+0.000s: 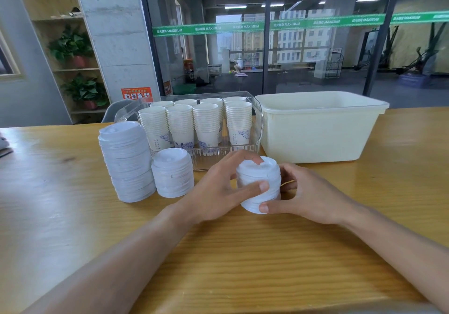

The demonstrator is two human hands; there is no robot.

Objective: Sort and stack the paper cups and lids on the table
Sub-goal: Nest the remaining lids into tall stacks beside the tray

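**A:** From the head camera, what's in hand?

**B:** A short stack of white plastic lids [258, 185], standing on the wooden table [243, 253] just in front of the clear tray [257, 129]. The left hand [218, 192] curls round its left side, fingers over the top, thumb across the front. The right hand [306, 194] cups the right side, thumb at the base, fingers bent behind. Both grip it; neither is open.

**A:** Where should it go?

**B:** I'd judge onto the medium lid stack [173, 172], which stands beside the tall lid stack [127, 162]. The tall one already leans a little, so adding there risks a topple.

**A:** How to do it well?

**B:** Square the lids first: the held stack looks slightly skewed at the bottom. Press the sides evenly, then lift with one hand under the base and one steadying the top. Lower it straight down so the rims nest.

**A:** The cups?

**B:** The paper cup stacks [206, 124] already stand in rows inside the tray. The cream tub [320, 131] sits to its right; I cannot tell what it holds.
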